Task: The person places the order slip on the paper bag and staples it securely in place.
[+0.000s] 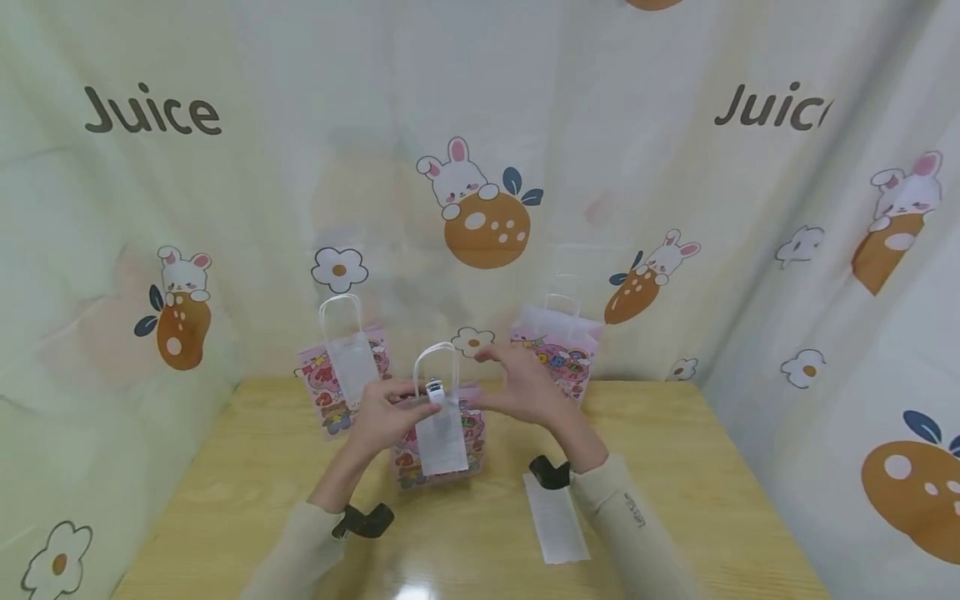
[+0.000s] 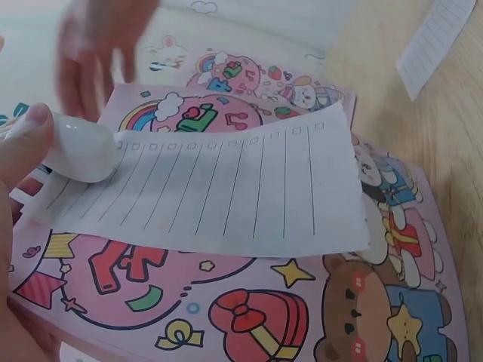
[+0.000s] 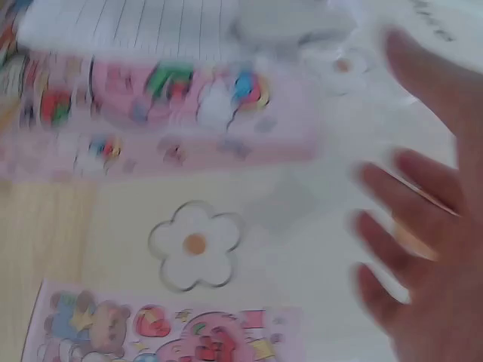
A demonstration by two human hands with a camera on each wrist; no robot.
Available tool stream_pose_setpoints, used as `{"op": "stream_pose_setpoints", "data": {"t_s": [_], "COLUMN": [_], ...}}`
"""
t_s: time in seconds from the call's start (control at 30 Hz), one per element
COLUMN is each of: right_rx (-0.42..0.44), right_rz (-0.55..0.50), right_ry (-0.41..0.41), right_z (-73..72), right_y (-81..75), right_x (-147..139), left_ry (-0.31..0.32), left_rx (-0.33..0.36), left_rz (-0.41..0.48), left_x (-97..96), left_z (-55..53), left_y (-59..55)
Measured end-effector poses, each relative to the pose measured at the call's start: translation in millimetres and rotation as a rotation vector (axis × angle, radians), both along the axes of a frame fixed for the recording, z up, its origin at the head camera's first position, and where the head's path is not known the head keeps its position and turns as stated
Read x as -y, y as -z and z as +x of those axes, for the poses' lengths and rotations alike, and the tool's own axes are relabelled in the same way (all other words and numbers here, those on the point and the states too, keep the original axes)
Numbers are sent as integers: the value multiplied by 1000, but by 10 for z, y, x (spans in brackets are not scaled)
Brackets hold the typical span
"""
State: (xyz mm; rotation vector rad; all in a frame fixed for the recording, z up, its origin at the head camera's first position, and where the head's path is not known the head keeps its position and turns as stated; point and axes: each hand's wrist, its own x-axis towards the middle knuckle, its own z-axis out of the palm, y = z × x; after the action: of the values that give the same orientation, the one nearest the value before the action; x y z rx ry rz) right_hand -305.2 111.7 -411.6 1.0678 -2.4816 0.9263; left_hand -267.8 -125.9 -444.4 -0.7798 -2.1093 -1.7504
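Note:
A pink cartoon-print paper bag (image 1: 477, 446) with white handles stands in the middle of the table. A lined white paper slip (image 1: 442, 446) hangs against its front. My left hand (image 1: 386, 421) pinches a white clip (image 2: 83, 148) at the top of the slip and bag; the clip shows a metal part in the head view. To the bag's right, my right hand (image 1: 525, 387) is raised with fingers spread and nothing in them. It is blurred in the right wrist view, where its fingers (image 3: 407, 192) stand apart from the bag.
Behind to the left stands a similar bag (image 1: 330, 408) with a white slip on its front. Another pink bag (image 1: 570, 354) is at the back right, partly behind my right hand. A loose lined slip (image 1: 557, 525) lies on the wooden table (image 1: 247, 467). A printed curtain (image 1: 375, 192) hangs behind.

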Motion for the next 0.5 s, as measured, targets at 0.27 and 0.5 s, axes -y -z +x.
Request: {"op": "stream_pose_setpoints", "data": {"t_s": [0.27,0.5], "right_rx": [330,219], "right_rz": [115,32], "right_ry": [-118,-157], "right_z": [-160,-134], "right_y": [245,315], "right_x": [298,347], "left_ry": [47,2], "left_rx": [35,71], "left_rz": [-20,-82], "left_x": [7,9], "left_z": [17,28], "left_y": [-20,-57]}}
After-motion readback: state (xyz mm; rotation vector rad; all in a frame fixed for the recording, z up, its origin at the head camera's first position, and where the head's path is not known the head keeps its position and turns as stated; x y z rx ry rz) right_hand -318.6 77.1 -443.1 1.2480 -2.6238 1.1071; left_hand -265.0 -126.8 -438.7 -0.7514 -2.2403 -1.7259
